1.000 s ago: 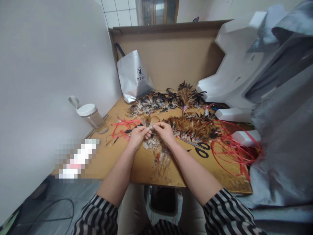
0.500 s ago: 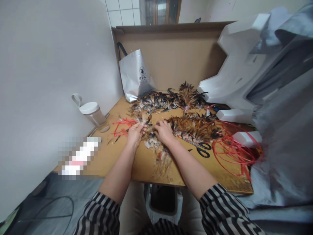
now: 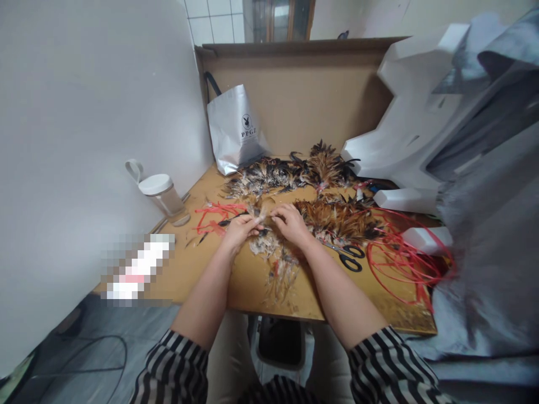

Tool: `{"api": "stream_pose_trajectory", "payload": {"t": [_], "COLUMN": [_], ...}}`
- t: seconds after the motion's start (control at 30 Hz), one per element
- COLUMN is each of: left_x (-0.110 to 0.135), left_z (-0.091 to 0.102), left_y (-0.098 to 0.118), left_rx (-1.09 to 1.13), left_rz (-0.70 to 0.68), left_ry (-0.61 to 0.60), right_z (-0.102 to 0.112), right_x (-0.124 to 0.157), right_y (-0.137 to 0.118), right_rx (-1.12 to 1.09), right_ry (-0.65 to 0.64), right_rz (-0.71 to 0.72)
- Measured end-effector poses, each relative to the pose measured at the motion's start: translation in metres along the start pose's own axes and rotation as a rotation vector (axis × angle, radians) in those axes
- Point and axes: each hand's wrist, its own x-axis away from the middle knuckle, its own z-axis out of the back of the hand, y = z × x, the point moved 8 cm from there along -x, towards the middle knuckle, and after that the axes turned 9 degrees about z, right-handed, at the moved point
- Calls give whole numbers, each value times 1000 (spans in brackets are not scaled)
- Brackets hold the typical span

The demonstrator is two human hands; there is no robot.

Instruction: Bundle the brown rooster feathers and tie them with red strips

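My left hand point(image 3: 240, 229) and my right hand point(image 3: 289, 222) meet over the middle of a wooden tabletop point(image 3: 202, 275). Both are closed in a pinch on a small bunch of brown and pale feathers point(image 3: 259, 216) held between them. Under the hands lies a loose heap of feathers point(image 3: 275, 261) running toward the near edge. A larger pile of brown and black feathers point(image 3: 337, 221) lies just right of my right hand.
Black-handled scissors point(image 3: 349, 257) lie right of my right arm. Red cord point(image 3: 400, 258) is coiled at the right, more red string point(image 3: 210, 219) at the left. A lidded jar point(image 3: 160, 193), a silver bag point(image 3: 236, 132), cardboard backing point(image 3: 303, 95) and white foam point(image 3: 400, 134) ring the table.
The hands dipped to the feather pile half a second ago and have come together again, pinching a small bunch of feathers. The view has shifted slightly.
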Motion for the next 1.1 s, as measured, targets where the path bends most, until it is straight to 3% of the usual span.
{"api": "stream_pose_trajectory", "payload": {"t": [0.13, 0.23, 0.3, 0.4, 0.63, 0.77, 0.87, 1.0, 1.1], "left_x": [2, 1, 0, -1, 0, 0, -1, -2, -3], "left_z": [-8, -7, -3, 3, 0, -5, -5, -2, -5], "left_y": [-5, -2, 1, 4, 0, -2, -3, -2, -5], "left_rx": [64, 229, 369, 507, 551, 549, 548, 492, 378], "left_rz": [50, 46, 38, 43, 93, 101, 97, 66, 68], "left_ry": [-87, -119, -112, -83, -76, -112, -121, -90, -84], "right_z": [4, 6, 0, -12, -5, -10, -15, -33, -44], "right_x": [1, 6, 10, 9, 3, 2, 4, 14, 18], "right_y": [3, 19, 30, 29, -13, -22, -9, 21, 23], "right_rx": [-102, -213, -324, -392, -8, 94, -111, -723, -997], "right_ry": [108, 280, 321, 254, 97, 10, 56, 205, 246], "right_rz": [-26, -178, -289, -304, -64, -47, -175, -537, -644]}}
